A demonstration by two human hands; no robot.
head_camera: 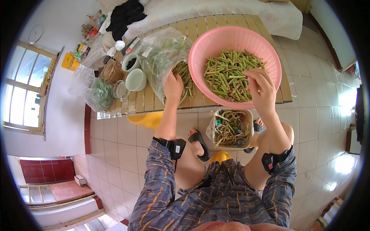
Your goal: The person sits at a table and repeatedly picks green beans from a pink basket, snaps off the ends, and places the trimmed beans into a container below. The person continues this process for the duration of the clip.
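A pink plastic colander [199, 66] stands on the slatted table [138, 101] and holds a heap of short green bean pieces [228, 78]. Over its right side is my right hand [261, 88], fingers bent and fingertips close together near a pale green piece; whether they grip it cannot be told. My left hand [173, 86] rests at the mouth of a clear plastic bag [156, 63], beside long whole green beans [188, 80] that spill out of it. Its fingers are partly hidden by the bag, and its grip on anything is unclear.
Between my feet, a bin [251, 130] holds bean scraps and wrappers. Left on the table are a pale green cup [136, 80], a bowl with dark contents [130, 62], a glass mug [120, 90], a lidded brown container [111, 72] and a bag of leafy greens [101, 93]. A cloth-covered seat [225, 8] lies beyond.
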